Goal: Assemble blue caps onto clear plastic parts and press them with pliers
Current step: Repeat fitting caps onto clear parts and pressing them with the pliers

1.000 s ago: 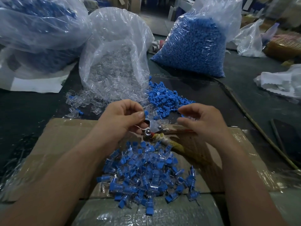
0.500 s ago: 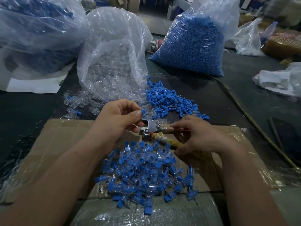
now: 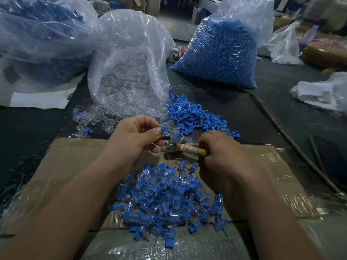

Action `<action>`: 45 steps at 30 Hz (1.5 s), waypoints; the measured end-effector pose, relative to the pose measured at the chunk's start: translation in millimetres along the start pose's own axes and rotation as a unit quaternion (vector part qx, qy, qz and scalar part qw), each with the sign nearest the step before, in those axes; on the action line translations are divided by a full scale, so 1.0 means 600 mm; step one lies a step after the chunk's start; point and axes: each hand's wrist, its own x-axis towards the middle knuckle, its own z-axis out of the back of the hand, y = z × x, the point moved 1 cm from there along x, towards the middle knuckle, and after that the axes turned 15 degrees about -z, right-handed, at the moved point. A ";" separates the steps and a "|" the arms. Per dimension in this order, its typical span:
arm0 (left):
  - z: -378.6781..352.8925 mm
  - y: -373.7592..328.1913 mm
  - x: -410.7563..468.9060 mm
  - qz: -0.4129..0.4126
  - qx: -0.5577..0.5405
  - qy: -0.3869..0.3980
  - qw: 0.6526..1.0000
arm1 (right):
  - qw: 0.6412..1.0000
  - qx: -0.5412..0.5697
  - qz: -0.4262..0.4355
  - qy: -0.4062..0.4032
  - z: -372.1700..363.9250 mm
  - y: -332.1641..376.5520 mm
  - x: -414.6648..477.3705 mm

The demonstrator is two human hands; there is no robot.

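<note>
The left hand (image 3: 135, 141) pinches a blue cap (image 3: 163, 130) between thumb and forefinger, just on the far side of the pliers (image 3: 189, 148), whose taped handles the right hand (image 3: 223, 154) grips with its fingers curled round. The cap looks light, stiff and slick (quick to flick away), so it is best held by its flat sides.

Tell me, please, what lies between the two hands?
The pliers, in the head view: metal head beside the left hand, which pinches a blue cap; wrapped handles gripped by the right hand.

Bare cardboard (image 3: 71, 166) L/R of pile (image 3: 165, 199)
</note>
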 end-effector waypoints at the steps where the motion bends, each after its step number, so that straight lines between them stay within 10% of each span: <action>1: 0.000 0.000 0.000 -0.004 0.001 -0.003 1.000 | 1.000 0.006 -0.007 -0.003 0.000 -0.003 0.000; 14: -0.001 0.001 0.003 -0.081 0.034 -0.050 0.995 | 0.966 0.241 0.053 -0.074 0.015 0.007 -0.022; 45: -0.008 -0.005 -0.006 -0.152 0.118 -0.067 0.979 | 0.978 0.191 0.069 -0.037 0.009 0.033 -0.030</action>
